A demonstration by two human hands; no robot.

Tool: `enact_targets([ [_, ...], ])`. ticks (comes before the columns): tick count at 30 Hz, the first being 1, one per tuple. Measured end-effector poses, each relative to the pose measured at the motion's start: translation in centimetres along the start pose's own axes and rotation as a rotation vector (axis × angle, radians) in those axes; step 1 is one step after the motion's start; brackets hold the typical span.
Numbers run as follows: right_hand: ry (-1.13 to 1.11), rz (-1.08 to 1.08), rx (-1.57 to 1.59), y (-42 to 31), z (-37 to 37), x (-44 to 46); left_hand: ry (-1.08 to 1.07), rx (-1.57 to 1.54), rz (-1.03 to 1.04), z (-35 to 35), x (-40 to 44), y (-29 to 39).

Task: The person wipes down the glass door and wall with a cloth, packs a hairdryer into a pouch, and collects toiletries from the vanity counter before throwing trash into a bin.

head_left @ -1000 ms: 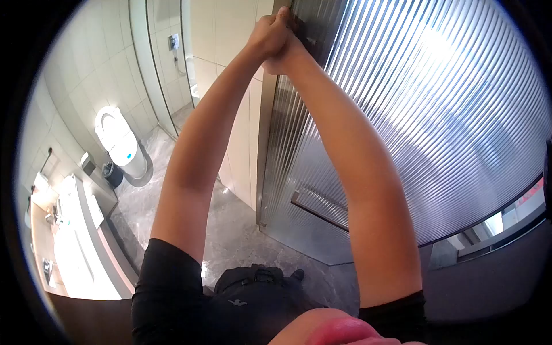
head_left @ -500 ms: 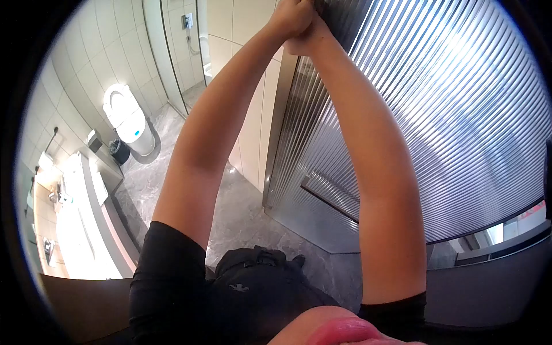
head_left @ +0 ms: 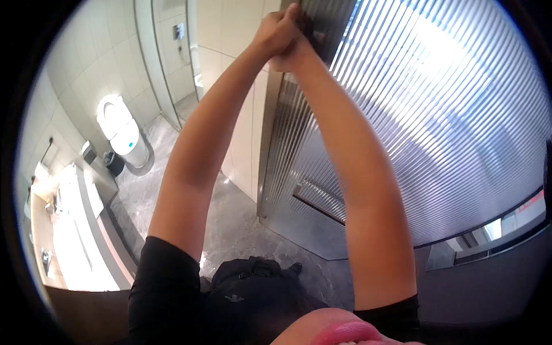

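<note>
Both my arms reach up to the top of the head view, where my hands meet beside the edge of a ribbed glass panel [head_left: 425,126]. My left hand [head_left: 277,33] is closed, with its thumb up, and overlaps my right hand [head_left: 288,56]. The fingers of my right hand are mostly hidden behind the left hand and wrist. Something dark lies just beyond the hands, too shaded to make out. A metal frame strip [head_left: 268,132] runs down below the hands, between the tiled wall [head_left: 244,129] and the glass.
At the left stand a white toilet [head_left: 127,141] with its lid up, a small black bin [head_left: 114,164] and a bright washbasin counter [head_left: 77,230]. A shower fitting [head_left: 179,31] is behind glass. A dark bar handle [head_left: 318,208] crosses the lower ribbed panel. The floor [head_left: 233,221] is grey marble.
The view tilted so that the hands rose in the picture, then came back down. My hands stay together at the frame's edge throughout.
</note>
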State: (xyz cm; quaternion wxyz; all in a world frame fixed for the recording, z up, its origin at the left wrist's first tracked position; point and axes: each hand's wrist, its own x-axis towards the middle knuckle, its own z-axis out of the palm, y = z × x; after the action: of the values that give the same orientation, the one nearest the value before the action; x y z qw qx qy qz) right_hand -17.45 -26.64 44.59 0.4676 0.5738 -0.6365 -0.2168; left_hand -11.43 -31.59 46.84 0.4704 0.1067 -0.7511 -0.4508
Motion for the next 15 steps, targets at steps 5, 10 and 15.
enact_targets([
  [5,-0.155,-0.073,0.087,-0.2,-2.5,-1.4,0.019,-0.117,-0.118,0.6,-0.9,-1.1],
  [10,-0.122,-0.033,-0.101,-2.4,-1.0,-2.3,0.058,0.06,0.018,0.1,-0.6,-5.5],
  [15,-0.274,-0.079,-0.021,-3.0,-2.9,-3.6,0.062,-0.095,-0.031,0.8,-3.9,-3.4],
])
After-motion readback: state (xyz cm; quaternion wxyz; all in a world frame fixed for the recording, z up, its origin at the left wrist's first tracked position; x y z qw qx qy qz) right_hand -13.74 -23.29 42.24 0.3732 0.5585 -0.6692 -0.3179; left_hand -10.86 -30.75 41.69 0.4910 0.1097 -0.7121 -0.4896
